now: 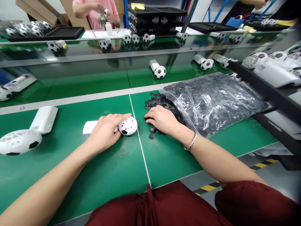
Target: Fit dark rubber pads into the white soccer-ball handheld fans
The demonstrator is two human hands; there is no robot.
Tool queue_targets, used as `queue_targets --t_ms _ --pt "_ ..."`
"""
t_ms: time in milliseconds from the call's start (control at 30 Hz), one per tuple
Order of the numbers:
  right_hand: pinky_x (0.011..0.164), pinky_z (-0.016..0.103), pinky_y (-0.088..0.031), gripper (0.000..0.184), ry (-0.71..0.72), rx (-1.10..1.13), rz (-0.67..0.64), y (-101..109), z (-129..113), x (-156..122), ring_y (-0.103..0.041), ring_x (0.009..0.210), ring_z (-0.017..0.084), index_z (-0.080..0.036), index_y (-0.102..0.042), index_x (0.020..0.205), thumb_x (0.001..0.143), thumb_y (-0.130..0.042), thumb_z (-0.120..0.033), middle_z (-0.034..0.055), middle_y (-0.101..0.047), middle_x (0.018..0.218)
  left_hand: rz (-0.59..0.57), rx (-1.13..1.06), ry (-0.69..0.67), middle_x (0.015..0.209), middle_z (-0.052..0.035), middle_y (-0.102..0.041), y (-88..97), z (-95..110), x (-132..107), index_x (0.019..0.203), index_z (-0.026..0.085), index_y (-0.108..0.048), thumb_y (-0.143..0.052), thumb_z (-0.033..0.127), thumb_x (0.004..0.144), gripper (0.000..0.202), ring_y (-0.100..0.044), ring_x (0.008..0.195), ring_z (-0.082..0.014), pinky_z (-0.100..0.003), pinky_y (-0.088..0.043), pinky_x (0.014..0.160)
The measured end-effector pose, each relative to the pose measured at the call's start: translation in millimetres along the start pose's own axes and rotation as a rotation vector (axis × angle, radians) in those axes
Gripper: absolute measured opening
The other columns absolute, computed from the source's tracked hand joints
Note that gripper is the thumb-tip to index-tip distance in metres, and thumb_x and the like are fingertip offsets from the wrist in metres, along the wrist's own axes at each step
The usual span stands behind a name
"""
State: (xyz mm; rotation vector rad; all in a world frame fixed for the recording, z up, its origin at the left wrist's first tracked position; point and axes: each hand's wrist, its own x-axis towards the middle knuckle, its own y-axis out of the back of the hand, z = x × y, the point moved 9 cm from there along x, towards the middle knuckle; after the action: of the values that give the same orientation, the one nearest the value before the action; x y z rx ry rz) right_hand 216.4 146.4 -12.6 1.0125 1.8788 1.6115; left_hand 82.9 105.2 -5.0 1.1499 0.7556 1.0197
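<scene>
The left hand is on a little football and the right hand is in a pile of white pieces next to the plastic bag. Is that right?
Not quite: the pieces in the pile are black, not white, as the head view shows. The left hand is on a little football, and the right hand is in the pile next to the plastic bag.

From where I stand, I can read no word, number or brand. The only sign I can understand is the yellow and black striped tape on the grey floor, beyond the table edge. A yellow paper lies on the stacked black trays, and a white sheet lies farther left; any writing there is too small.
</scene>
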Motion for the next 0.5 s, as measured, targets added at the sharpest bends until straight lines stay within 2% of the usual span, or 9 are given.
queue_targets --t_ms 133,267,367,500 --pt "0.065 0.033 -0.037 0.016 0.109 -0.202 -0.036 -7 -14 3 -0.049 0.08 0.023 -0.012 -0.065 0.083 0.084 -0.05 -0.016 0.0117 -0.062 0.084 0.049 0.003 -0.103 0.119 -0.0015 -0.058 1.6 6 0 0.127 0.027 -0.045 -0.037 0.007 0.07 0.061 -0.05 0.105 -0.023 -0.04 -0.037 0.088" --pt "0.064 0.033 -0.035 0.014 0.09 -0.274 -0.012 -3 -12 2 -0.048 0.079 0.023 -0.011 -0.062 0.084 0.083 -0.047 -0.012 0.0121 -0.06 0.084 0.063 0.016 -0.144 0.114 -0.0027 -0.06 1.5 9 0 0.127 0.025 -0.045 -0.036 0.004 0.07 0.061 -0.05 0.101 -0.0224 -0.043 -0.033 0.094" --pt "0.068 0.032 -0.036 0.014 0.085 -0.116 0.071 10 -13 -1 -0.048 0.082 0.021 -0.014 -0.062 0.081 0.085 -0.049 -0.017 0.0101 -0.059 0.088 0.052 0.009 -0.126 0.114 -0.0034 -0.06 0.5 8 0 0.127 0.025 -0.045 -0.035 0.004 0.07 0.062 -0.049 0.103 -0.023 -0.045 -0.03 0.096" --pt "0.071 0.027 -0.041 0.013 0.074 0.286 0.098 20 -15 -7 -0.052 0.076 0.015 -0.016 -0.062 0.09 0.084 -0.051 -0.016 0.004 -0.06 0.08 0.05 -0.008 -0.122 0.116 -0.0027 -0.059 -0.4 7 0 0.127 0.026 -0.045 -0.036 0.005 0.07 0.062 -0.049 0.106 -0.0223 -0.045 -0.027 0.099"
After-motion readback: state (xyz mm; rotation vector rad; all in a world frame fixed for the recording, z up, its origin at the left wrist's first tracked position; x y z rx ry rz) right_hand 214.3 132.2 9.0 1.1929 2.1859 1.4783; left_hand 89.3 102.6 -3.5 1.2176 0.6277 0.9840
